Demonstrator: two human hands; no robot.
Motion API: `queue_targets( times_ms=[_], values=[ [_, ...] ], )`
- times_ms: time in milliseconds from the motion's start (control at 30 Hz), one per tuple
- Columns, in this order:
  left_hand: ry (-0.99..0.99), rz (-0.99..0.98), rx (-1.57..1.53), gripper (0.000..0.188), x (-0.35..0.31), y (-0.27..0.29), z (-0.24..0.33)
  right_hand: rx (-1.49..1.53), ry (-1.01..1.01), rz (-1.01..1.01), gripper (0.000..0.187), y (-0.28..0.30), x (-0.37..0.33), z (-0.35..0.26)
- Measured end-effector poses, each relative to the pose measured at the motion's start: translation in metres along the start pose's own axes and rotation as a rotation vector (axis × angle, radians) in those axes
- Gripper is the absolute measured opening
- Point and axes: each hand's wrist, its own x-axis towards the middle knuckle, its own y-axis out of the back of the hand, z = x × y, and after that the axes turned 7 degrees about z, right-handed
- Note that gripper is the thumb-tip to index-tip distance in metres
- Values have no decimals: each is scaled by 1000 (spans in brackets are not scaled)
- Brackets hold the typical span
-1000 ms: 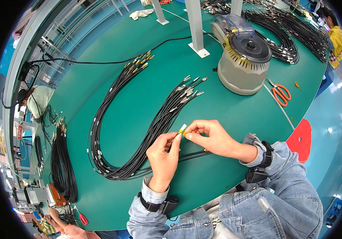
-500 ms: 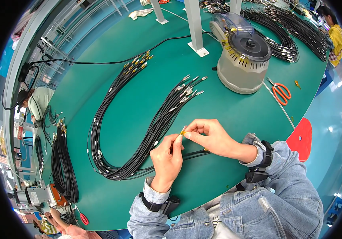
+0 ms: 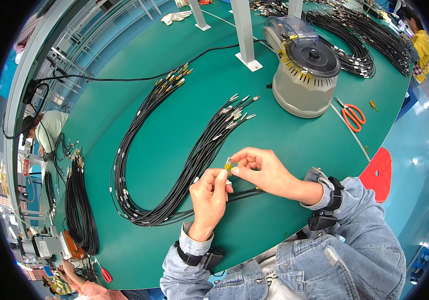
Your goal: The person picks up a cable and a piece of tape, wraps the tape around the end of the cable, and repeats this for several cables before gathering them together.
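My left hand (image 3: pixel 209 199) pinches a cable end between thumb and forefinger. The cable end has a small metal connector (image 3: pixel 229 161) pointing up, with yellow tape (image 3: pixel 228 167) around its base. My right hand (image 3: pixel 263 171) is just to the right of it, fingers curled, thumb and forefinger tips apart beside the connector. Whether they touch it is hard to see. Beyond and to the left lies a U-shaped bundle of black cables (image 3: pixel 162 205) with white tags. Its left ends carry yellow tape. A few black cables (image 3: pixel 244 194) run under my hands.
A round tape dispenser (image 3: pixel 307 75) stands at the back right, near orange-handled scissors (image 3: pixel 353 117) and a grey post (image 3: pixel 245 35). More cable bundles lie at the left (image 3: pixel 80 210) and far right (image 3: pixel 359 57). Co-workers sit at the table's edges. A red piece (image 3: pixel 378 175) is at the right edge.
My right fingertips have parted from their pinch over the tape, and the connector shows more fully. My left hand has shifted and turned slightly.
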Motion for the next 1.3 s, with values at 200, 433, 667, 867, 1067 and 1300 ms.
queue_targets(
  times_ms=[200, 433, 667, 867, 1067, 1300],
  values=[
    [71, 0, -109, 17, 1, 3, 1, 35, 4, -52, 27, -4, 0, 0],
    [42, -48, -102, 18, 1, 2, 1, 123, 41, -58, 27, -3, 3, 7],
    [137, -219, -196, 22, 5, 10, 3, 135, 68, -92, 19, -1, 4, 3],
    [291, -386, -341, 26, 9, 20, 4, 57, 246, -100, 10, 0, 5, 7],
    [382, -524, -477, 29, 14, 27, -2, -71, 309, -173, 8, 1, 3, -3],
    [408, -554, -500, 24, 19, 25, -8, -120, 281, -184, 11, 10, 7, -2]
  ],
)
